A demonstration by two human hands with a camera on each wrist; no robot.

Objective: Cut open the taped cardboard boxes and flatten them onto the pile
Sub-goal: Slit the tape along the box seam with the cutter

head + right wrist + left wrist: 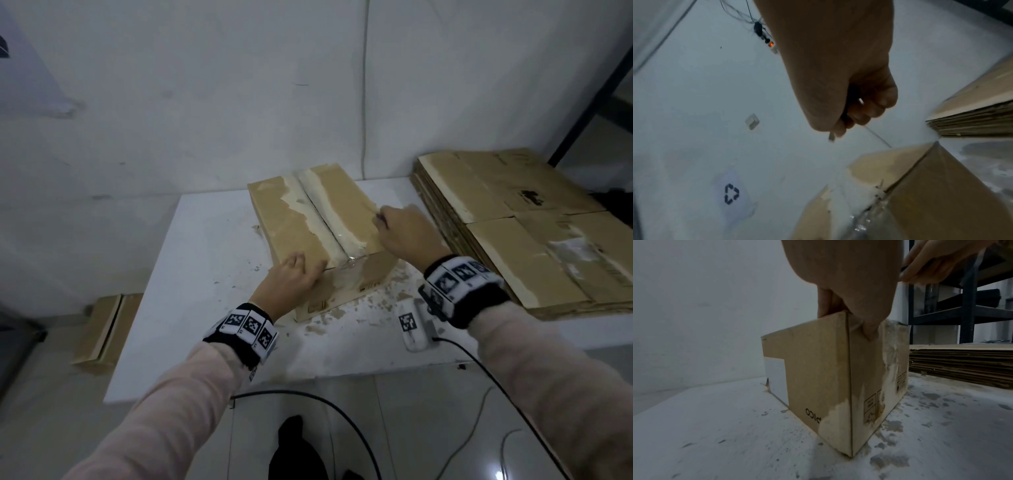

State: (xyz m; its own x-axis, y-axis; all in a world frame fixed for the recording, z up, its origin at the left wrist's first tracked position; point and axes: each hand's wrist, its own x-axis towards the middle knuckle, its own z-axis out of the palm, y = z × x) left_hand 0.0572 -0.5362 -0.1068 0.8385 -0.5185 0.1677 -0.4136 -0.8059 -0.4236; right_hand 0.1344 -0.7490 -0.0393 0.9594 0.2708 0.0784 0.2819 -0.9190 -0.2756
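The right hand hides most of the thin tool it grips; its blade is blurred.

Both my arms stretched forward, pink sleeves, marker bands on wrists. My left hand palm down, fingers draped over near top corner of box, thumb pressing its front face. My right hand fisted above box's right edge, fingers curled round thin dark cutter, knuckles up
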